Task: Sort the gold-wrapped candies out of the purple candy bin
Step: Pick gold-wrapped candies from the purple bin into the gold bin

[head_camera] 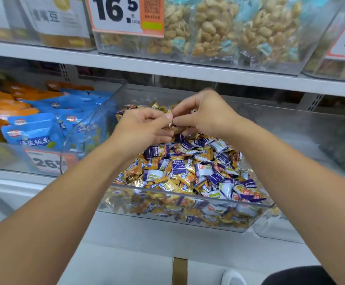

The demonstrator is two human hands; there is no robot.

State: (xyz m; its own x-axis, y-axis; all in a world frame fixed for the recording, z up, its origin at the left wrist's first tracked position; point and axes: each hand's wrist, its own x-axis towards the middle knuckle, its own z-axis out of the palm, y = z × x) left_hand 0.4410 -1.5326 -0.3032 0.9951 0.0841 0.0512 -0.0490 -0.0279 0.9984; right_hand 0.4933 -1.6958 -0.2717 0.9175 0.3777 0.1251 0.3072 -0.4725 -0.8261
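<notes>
A clear plastic candy bin [188,195] on the lower shelf holds a heap of purple-wrapped candies [178,167] mixed with gold-wrapped candies [173,185]. Both hands are over the back of the heap. My left hand [144,128] has its fingers curled and pinches a gold-wrapped candy [170,122] at thumb and forefinger. My right hand [206,112] meets it from the right, its fingertips touching the same candy and others bunched under the palm. More gold candies [157,105] lie behind the hands.
A clear bin [97,112] of blue and orange snack packs stands to the left with a price tag [46,162]. An upper shelf [188,70] hangs close above the hands, bearing bags of nuts [218,27]. A clear bin [311,124] stands to the right.
</notes>
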